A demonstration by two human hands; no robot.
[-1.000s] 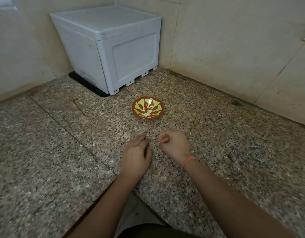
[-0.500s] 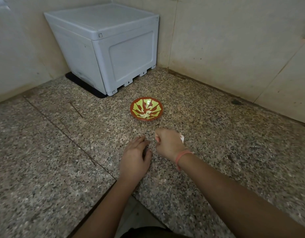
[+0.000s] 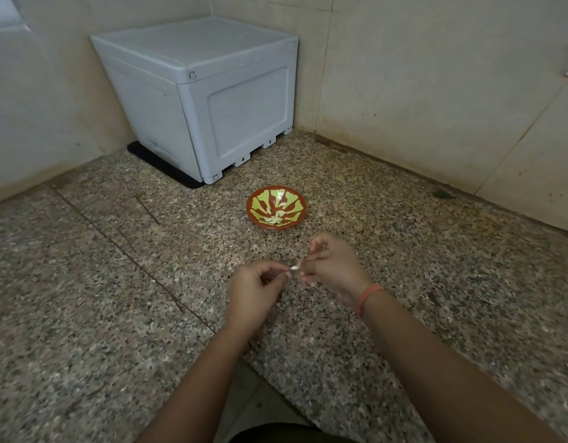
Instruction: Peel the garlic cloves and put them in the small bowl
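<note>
A small red bowl [image 3: 300,208] with a green pattern stands on the granite counter, and pale peeled garlic cloves [image 3: 274,219] lie in its bottom. Just in front of it my two hands meet above the counter. A small white garlic clove [image 3: 294,268] shows between them. My left hand [image 3: 256,290] pinches it with curled fingers from the left. My right hand [image 3: 332,265], with an orange band at the wrist, pinches its other end. Most of the clove is hidden by my fingertips.
A grey plastic box [image 3: 209,100] on a black mat [image 3: 167,169] fills the back corner, behind and left of the bowl. Tiled walls close the counter at the back and right. The speckled granite counter [image 3: 436,266] has a notched front edge by my arms.
My left hand has lifted off the counter and curled its fingers. My right hand has come to meet it, and both now pinch the clove between them.
</note>
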